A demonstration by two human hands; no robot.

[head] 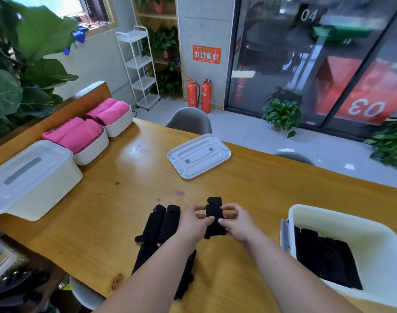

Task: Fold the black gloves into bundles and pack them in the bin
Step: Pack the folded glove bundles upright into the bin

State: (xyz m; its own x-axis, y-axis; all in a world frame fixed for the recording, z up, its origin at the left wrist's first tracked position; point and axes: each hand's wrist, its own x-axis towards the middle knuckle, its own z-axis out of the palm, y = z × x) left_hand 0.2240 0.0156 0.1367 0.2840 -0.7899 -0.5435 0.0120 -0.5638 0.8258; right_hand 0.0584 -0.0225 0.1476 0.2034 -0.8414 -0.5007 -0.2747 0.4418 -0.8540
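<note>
Now, on my remote feed, two bare hands work a black bundle [213, 214] just above the near middle of a wooden table [125, 199]. The left hand [193, 224] pinches the bundle's left edge between thumb and forefinger. The right hand [237, 224] pinches the right edge the same way, its other fingers curled behind. The bundle points away from the camera, a short tab folded over its far end.

Loose gloves [161, 224] lie flat on the table just left of the left hand, their fingers pointing away. More of the black fabric runs under the left forearm toward the near edge.

A white bin [351, 231] stands open at the table's right end, near the right forearm. Black folded gloves [328, 256] lie packed across its bottom; I cannot count them from here.

A white lid [198, 154] lies flat on the table beyond the hands, well apart from the bin. At the left end sit a closed pale box [30, 177] and two white baskets [91, 152], side by side and filled with rolled pink cloths [80, 134].

Behind the table I see a grey chair [189, 120], two red extinguishers [199, 94] against a concrete pillar, a white rack [139, 68] and a big leafy plant [12, 86] at far left.
</note>
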